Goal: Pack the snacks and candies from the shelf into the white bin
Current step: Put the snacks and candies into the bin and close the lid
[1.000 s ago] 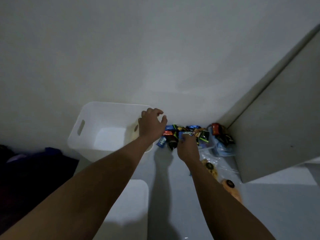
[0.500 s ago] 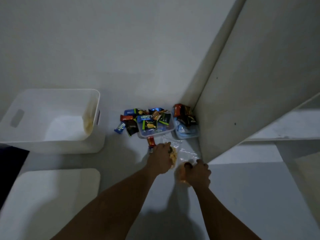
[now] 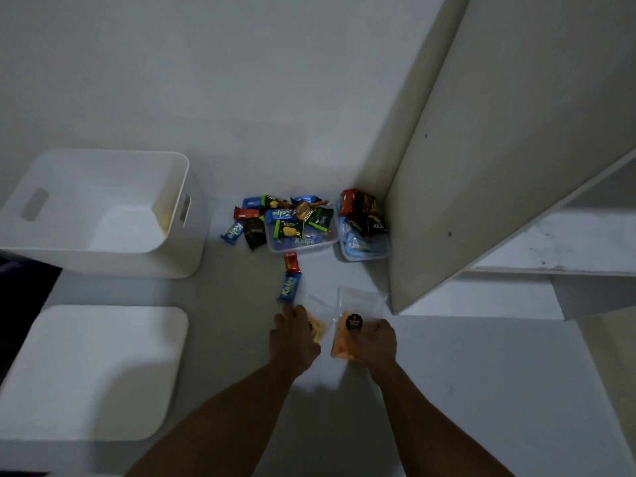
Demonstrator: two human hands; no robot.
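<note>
We count one white bin (image 3: pixel 103 263), one flat white lid (image 3: pixel 93 370), two clear tubs (image 3: pixel 299 247) heaped with wrapped snacks (image 3: pixel 289 230), two loose bars (image 3: pixel 288 287) before them, and two clear bags (image 3: pixel 344 342) of orange snacks.

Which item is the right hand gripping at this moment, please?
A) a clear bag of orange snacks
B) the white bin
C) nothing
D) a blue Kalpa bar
A: the right hand is curled round the snack bag, whose orange contents and round black label show just beside it.
</note>
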